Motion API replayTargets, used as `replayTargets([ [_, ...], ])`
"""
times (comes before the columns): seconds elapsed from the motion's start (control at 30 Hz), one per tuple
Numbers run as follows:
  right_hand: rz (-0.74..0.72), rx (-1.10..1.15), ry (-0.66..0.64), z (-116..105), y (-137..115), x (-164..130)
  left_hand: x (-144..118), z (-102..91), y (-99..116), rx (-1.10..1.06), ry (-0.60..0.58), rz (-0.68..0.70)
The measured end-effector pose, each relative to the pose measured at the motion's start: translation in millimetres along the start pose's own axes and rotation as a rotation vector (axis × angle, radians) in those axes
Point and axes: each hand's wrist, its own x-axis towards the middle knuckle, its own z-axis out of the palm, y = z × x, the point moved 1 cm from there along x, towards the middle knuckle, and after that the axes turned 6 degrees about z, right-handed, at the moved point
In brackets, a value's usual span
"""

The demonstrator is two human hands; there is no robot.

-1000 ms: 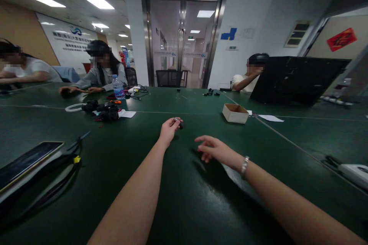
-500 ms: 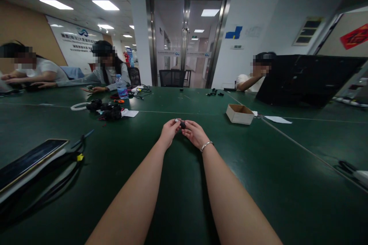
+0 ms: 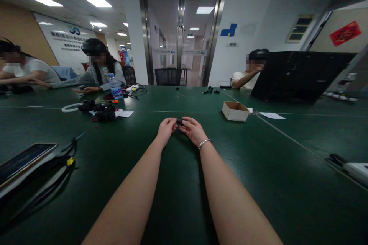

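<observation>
Both my arms reach forward over a dark green table. My left hand and my right hand meet fingertip to fingertip just above the tabletop. Between the fingertips sits a small black part, pinched from both sides. The part is tiny and mostly hidden by the fingers. A thin bracelet circles my right wrist.
A small open cardboard box sits right of my hands, papers beyond it. A pile of black parts, a white ring and a water bottle lie at the left. A phone and cables are near left. Three other people sit around the table; a black monitor stands at the right.
My right hand swung in from the right and closed onto the small part that the left hand was holding. Both hands now hold it together, nearly unchanged over the last half second.
</observation>
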Motion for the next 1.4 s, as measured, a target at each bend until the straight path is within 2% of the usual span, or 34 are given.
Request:
replayTargets([
  [0.1,0.008,-0.004,0.013,0.5,-1.5,-0.8,-1.0,-4.4,-1.9,0.145,-0.022,0.120],
  [0.2,0.007,-0.023,0.015,0.5,-2.2,-1.3,-2.4,-6.7,1.5,0.213,-0.053,0.158],
  [0.43,-0.026,-0.027,0.002,-1.7,0.1,0.7,-1.4,-10.5,5.9,0.312,-0.078,0.179],
  [0.87,-0.017,-0.033,-0.033,1.3,-0.5,-2.1,3.8,-21.2,3.2,0.561,-0.021,0.154],
  [1.1,0.025,-0.053,-0.085,1.1,-1.5,-3.6,0.5,-22.3,10.3,0.718,0.007,0.167],
  [1.23,0.024,-0.054,-0.085,1.3,-1.8,-3.6,-0.8,-21.6,12.2,0.745,0.008,0.145],
  [1.4,0.031,-0.042,-0.048,2.4,-3.4,-3.8,3.6,-22.0,4.8,0.727,-0.010,0.143],
])
